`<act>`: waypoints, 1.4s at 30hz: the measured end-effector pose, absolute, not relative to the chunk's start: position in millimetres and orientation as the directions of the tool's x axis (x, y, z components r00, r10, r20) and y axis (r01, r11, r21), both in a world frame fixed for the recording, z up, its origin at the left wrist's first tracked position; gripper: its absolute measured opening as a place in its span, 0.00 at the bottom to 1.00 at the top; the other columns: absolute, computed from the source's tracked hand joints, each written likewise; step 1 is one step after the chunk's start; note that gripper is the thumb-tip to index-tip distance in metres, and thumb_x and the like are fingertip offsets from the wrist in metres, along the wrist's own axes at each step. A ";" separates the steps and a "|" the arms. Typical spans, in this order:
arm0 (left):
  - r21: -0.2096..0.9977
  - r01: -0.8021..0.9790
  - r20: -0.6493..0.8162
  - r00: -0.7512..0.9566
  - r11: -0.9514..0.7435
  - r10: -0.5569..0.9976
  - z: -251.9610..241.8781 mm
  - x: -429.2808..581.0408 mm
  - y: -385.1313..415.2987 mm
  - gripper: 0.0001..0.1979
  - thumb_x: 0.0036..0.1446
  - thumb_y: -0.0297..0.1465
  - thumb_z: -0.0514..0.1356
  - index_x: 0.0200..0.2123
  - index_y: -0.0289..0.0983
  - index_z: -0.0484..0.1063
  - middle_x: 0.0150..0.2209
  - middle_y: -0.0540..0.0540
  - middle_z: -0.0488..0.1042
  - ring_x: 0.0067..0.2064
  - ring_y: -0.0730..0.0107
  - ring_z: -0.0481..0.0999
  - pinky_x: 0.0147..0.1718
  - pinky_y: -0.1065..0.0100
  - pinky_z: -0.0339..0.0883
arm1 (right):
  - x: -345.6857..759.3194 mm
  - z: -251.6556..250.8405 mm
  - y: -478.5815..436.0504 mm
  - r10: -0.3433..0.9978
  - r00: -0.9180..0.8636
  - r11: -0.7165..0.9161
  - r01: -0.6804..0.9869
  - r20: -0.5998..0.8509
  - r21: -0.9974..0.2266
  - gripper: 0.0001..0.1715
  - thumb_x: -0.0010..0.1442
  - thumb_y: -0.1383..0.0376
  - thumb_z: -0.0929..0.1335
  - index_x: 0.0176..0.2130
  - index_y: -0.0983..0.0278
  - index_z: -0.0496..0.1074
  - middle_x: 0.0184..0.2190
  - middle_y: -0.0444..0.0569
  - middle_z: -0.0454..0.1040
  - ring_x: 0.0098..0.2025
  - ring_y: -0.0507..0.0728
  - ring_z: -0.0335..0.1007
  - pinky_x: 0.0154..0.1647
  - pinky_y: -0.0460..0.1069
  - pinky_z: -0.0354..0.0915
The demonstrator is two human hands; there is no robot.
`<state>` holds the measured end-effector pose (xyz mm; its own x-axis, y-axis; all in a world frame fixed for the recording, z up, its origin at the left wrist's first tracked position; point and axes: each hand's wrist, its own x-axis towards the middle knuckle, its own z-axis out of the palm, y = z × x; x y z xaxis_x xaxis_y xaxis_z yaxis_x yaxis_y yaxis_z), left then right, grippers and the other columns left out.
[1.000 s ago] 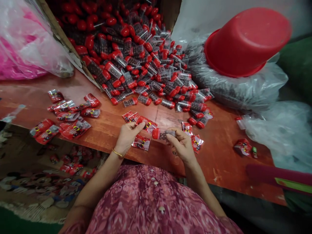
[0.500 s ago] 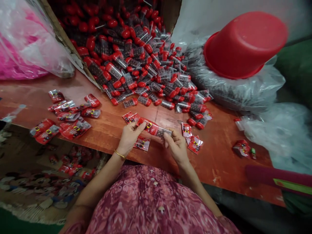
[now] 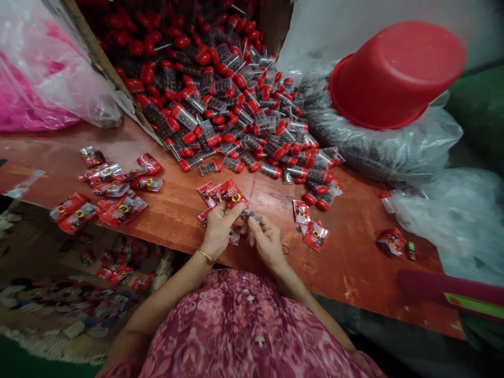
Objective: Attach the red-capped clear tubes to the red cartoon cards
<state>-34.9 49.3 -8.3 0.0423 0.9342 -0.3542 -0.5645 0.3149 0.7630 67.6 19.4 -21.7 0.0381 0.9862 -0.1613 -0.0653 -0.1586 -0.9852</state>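
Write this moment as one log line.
left hand: at small tube; right hand: holding same tube; tube pile: beyond hands; bucket: upside-down on bag

Near the front edge of the reddish wooden table, the right hand partly hides a small, dark-patterned clear plastic tube; the left hand's grip is unclear. The brown cardboard box is cropped above.

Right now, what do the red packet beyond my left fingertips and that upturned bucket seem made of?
Red packet: perhaps glossy film or coated card, from its flat, printed face. Upturned bucket: likely satin-finished plastic, from its soft sheen.
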 end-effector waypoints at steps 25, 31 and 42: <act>0.722 -0.566 -0.468 0.024 0.398 0.883 -9.2 -79.5 52.8 0.18 0.35 0.39 0.71 0.26 0.32 0.72 0.22 0.49 0.75 0.24 0.74 0.73 0.27 0.73 0.66 | 43.9 -29.9 59.6 0.968 -0.248 0.023 0.201 -0.028 -0.979 0.24 0.54 0.46 0.64 0.23 0.63 0.68 0.20 0.43 0.70 0.20 0.50 0.63 0.22 0.45 0.59; 0.609 -0.765 -0.623 -0.299 0.208 0.723 -0.6 -149.9 70.3 0.12 0.56 0.40 0.57 0.29 0.37 0.71 0.31 0.48 0.78 0.36 0.74 0.78 0.39 0.72 0.69 | 49.1 -20.8 136.3 0.965 -0.165 0.245 0.840 0.202 -0.484 0.20 0.60 0.58 0.63 0.47 0.68 0.70 0.43 0.60 0.74 0.45 0.64 0.66 0.44 0.56 0.60; 0.767 0.638 0.082 -0.001 -0.062 0.997 -21.0 -94.5 80.5 0.14 0.49 0.39 0.63 0.38 0.39 0.77 0.51 0.41 0.74 0.56 0.53 0.67 0.56 0.51 0.56 | 119.1 -59.2 120.5 0.871 -0.372 0.475 0.806 0.321 -0.354 0.24 0.56 0.77 0.56 0.46 0.63 0.72 0.49 0.50 0.73 0.57 0.60 0.58 0.58 0.61 0.54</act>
